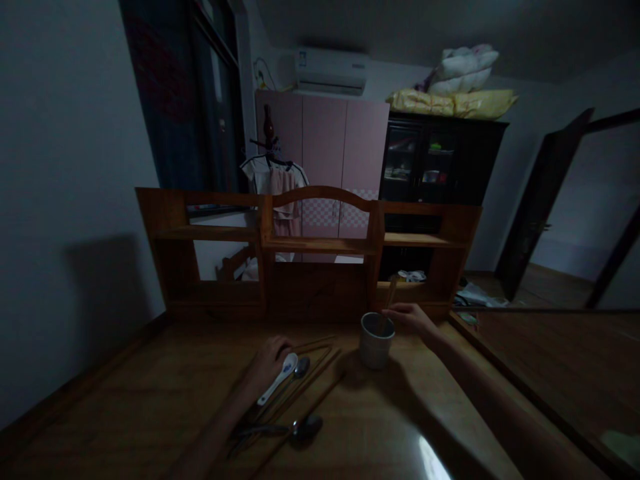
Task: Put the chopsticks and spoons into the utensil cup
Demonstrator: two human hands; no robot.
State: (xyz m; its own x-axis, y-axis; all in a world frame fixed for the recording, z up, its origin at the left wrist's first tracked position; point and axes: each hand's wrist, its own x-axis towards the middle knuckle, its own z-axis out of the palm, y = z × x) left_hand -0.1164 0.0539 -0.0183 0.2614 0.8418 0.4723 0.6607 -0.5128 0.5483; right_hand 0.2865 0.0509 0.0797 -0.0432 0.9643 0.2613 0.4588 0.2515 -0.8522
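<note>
Wooden chopsticks [393, 291] stand tilted in a light-coloured cup [376, 353], and my right hand [411, 317] pinches them just above the rim. How many sticks it holds is unclear. On the desk, my left hand [267, 363] rests with curled fingers beside a white spoon with blue decoration [280, 380]. Its fingertips are largely hidden, so a grip cannot be made out. A metal spoon [301, 367] lies right of the white one. Several loose chopsticks [320, 373] lie slantwise there. Closer to me are a dark metal spoon [307, 428] and dark utensil handles [265, 430].
A wooden shelf unit [320, 245] runs along the desk's back edge. The desktop [175, 393] meets a wall on the left. Beyond stand a pink wardrobe [323, 140], a black cabinet [450, 160] and an open door [537, 207]. The room is dim.
</note>
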